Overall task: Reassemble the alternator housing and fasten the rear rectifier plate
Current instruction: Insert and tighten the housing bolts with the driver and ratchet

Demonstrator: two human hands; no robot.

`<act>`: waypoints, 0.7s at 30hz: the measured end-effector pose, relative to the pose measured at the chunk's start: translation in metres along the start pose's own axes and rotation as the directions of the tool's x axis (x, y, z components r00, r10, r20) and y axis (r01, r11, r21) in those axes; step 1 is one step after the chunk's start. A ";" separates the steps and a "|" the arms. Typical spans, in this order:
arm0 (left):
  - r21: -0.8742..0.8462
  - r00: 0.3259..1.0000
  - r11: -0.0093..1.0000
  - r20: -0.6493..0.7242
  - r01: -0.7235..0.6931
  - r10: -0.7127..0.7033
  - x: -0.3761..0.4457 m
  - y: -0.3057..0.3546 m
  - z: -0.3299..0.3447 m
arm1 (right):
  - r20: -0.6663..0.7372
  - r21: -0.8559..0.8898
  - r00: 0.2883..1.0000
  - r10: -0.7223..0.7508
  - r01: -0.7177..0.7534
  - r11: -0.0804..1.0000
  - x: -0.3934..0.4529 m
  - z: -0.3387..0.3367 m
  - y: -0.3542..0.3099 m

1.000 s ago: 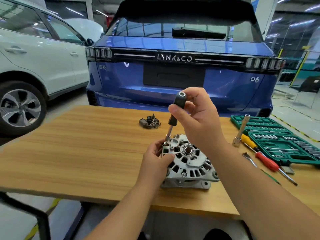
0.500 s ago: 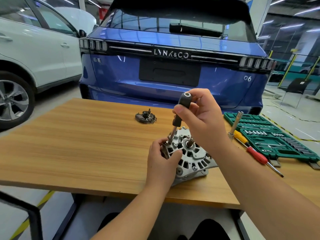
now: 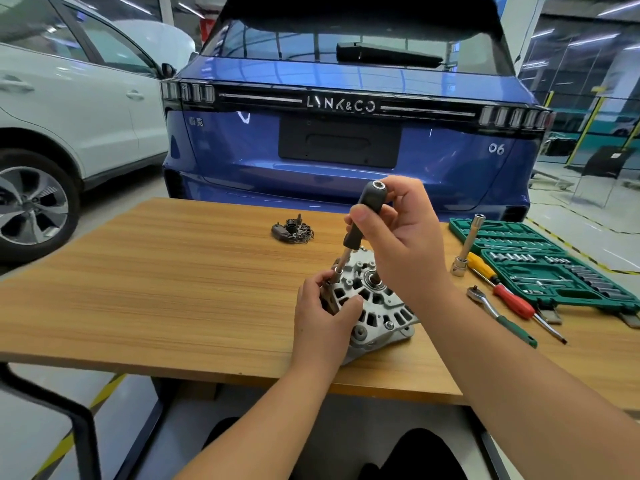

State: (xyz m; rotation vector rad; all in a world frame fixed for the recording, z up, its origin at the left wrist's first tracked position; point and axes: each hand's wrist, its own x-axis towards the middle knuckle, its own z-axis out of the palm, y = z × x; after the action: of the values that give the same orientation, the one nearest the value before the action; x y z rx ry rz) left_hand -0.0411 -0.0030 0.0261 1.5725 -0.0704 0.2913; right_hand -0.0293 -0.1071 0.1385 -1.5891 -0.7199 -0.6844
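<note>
- Garage floor fills the background, with a blue car (image 3: 346,133) at upper centre and a white car (image 3: 69,109) at upper left.
- Across the middle of the frame runs a wooden table (image 3: 156,289).
- At lower centre the alternator housing (image 3: 377,306) lies tilted on the table.
- Left hand (image 3: 322,317) grips the housing's left edge, fingers curled round it.
- Right hand (image 3: 405,244) pinches the black handle of a nut driver (image 3: 360,223), whose tip meets the housing's upper left rim.
- Rectifier plate (image 3: 292,230) sits apart, above the housing.
- At right lie a green socket case (image 3: 554,268), a ratchet (image 3: 498,315) and a red-and-yellow screwdriver (image 3: 509,296).
</note>
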 end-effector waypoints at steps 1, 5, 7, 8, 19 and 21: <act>0.000 1.000 1.000 0.002 0.001 -0.001 0.000 0.000 0.000 | -0.009 0.006 1.000 -0.010 0.010 1.000 -0.001 0.000 0.001; 0.007 1.000 1.000 0.004 -0.010 0.010 -0.001 0.001 -0.001 | -0.045 0.032 0.999 -0.029 0.031 0.999 -0.003 0.002 0.004; 0.009 1.000 1.000 0.009 -0.009 0.009 -0.001 0.000 -0.001 | -0.057 0.046 0.998 -0.021 0.024 0.999 -0.004 0.001 0.004; 0.012 1.000 1.000 0.011 -0.010 0.010 -0.001 0.001 -0.001 | -0.062 0.051 0.998 -0.021 0.024 0.998 -0.004 0.001 0.004; 0.001 1.000 1.000 0.011 -0.026 0.026 -0.001 -0.001 -0.003 | 0.086 0.012 0.996 0.025 -0.026 1.000 0.003 0.001 -0.003; -0.003 1.000 1.000 0.013 -0.028 0.028 -0.001 -0.001 -0.003 | 0.129 0.003 0.991 0.042 -0.043 0.999 0.006 -0.002 -0.005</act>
State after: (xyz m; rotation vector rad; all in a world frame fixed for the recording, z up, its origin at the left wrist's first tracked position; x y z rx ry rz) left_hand -0.0427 -0.0002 0.0247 1.5715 -0.1028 0.3023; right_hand -0.0300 -0.1078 0.1466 -1.6504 -0.7800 -0.5518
